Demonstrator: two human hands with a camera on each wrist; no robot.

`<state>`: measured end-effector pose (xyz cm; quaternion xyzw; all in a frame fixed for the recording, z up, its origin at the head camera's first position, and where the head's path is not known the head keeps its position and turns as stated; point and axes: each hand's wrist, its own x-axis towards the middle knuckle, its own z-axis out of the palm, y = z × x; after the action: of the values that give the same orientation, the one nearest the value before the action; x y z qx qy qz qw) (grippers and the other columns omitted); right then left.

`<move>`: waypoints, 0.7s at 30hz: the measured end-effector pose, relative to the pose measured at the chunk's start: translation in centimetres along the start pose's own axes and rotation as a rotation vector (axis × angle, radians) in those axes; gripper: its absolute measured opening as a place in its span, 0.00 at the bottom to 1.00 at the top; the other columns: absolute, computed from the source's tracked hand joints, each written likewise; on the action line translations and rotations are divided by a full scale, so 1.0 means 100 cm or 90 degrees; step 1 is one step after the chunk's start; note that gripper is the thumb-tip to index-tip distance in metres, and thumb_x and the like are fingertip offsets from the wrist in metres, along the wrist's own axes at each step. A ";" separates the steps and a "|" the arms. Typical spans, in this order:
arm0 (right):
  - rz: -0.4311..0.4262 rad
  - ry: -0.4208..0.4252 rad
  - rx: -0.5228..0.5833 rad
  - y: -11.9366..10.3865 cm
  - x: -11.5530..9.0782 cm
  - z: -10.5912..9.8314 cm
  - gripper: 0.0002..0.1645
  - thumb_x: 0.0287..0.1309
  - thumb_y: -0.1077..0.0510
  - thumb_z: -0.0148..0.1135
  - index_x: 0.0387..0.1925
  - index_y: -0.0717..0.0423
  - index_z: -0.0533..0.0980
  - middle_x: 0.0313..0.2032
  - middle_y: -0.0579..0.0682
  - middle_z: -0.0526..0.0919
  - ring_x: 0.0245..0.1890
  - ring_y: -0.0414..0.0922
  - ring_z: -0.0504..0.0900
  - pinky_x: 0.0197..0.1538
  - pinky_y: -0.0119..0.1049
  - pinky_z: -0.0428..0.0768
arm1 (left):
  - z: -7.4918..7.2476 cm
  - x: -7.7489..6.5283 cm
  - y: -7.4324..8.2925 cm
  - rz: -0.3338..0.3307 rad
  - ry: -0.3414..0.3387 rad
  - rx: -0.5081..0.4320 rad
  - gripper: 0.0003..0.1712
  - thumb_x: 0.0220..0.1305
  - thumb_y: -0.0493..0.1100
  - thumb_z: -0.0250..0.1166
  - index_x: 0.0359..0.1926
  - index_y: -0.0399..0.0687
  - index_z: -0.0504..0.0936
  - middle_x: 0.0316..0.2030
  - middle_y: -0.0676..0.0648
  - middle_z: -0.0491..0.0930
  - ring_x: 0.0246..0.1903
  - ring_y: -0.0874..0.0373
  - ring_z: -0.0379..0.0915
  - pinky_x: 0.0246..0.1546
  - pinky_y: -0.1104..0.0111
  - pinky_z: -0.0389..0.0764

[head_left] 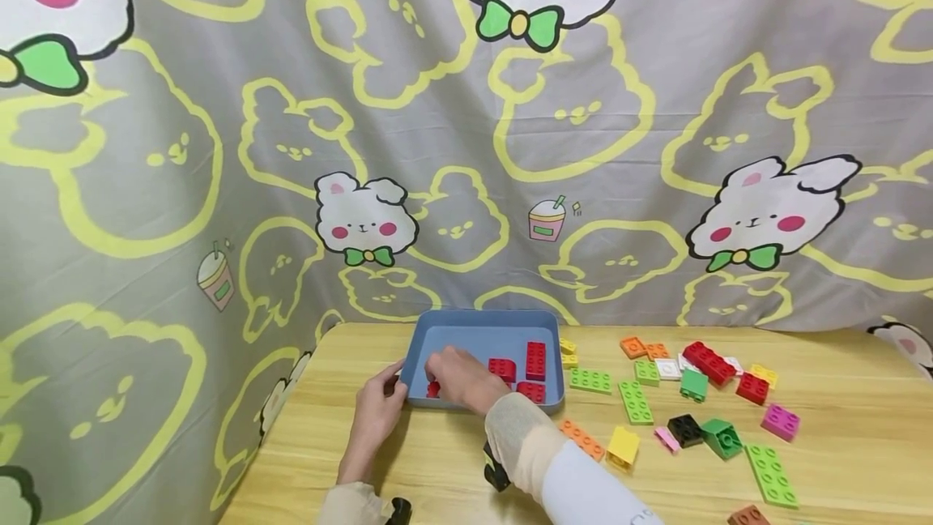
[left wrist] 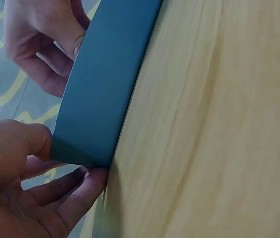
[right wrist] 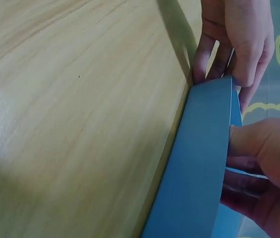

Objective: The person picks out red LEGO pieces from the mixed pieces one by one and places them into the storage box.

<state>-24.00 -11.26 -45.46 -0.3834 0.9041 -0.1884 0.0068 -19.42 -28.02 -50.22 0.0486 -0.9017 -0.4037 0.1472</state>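
A blue tray (head_left: 481,330) stands on the table with several red toy bricks inside, among them a long red brick (head_left: 535,360) at its right. My left hand (head_left: 381,402) grips the tray's near left corner; in the left wrist view its thumb is at the rim and its fingers lie outside the corner. My right hand (head_left: 462,379) reaches over the near wall into the tray, fingertips right at a small red brick (head_left: 433,389) in the near left corner. The wall hides those fingertips in the right wrist view, so I cannot tell whether they pinch the brick.
Loose bricks lie right of the tray: a lime green brick (head_left: 636,403), a yellow brick (head_left: 623,448), a black brick (head_left: 685,429), a red brick (head_left: 709,364), a magenta brick (head_left: 781,422) and several more. A patterned curtain (head_left: 452,136) hangs behind and left of the wooden table (head_left: 437,460).
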 end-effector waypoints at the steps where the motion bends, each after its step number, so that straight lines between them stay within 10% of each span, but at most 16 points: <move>1: 0.000 -0.002 -0.003 0.000 -0.001 0.000 0.05 0.51 0.67 0.69 0.29 0.55 0.86 0.27 0.44 0.84 0.28 0.38 0.80 0.33 0.30 0.81 | 0.000 0.000 0.000 0.000 0.001 0.000 0.24 0.63 0.31 0.57 0.61 0.37 0.79 0.44 0.36 0.85 0.44 0.48 0.79 0.45 0.53 0.78; 7: -0.028 0.009 0.005 0.008 -0.007 -0.009 0.15 0.56 0.62 0.68 0.47 0.59 0.84 0.44 0.53 0.87 0.42 0.43 0.84 0.43 0.34 0.83 | 0.002 -0.002 0.002 0.007 0.014 0.002 0.24 0.61 0.30 0.57 0.59 0.35 0.80 0.42 0.35 0.85 0.41 0.48 0.79 0.45 0.52 0.79; 21: -0.012 0.127 0.085 0.045 -0.056 -0.053 0.17 0.62 0.61 0.62 0.53 0.56 0.81 0.47 0.52 0.85 0.45 0.46 0.83 0.46 0.41 0.83 | 0.001 0.000 0.001 0.000 0.023 0.012 0.25 0.60 0.31 0.58 0.60 0.37 0.80 0.40 0.38 0.85 0.38 0.50 0.77 0.43 0.54 0.77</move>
<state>-23.95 -2.72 -42.83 -0.3702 0.8822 -0.2850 -0.0594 -19.44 -27.90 -50.18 0.0573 -0.9027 -0.3941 0.1628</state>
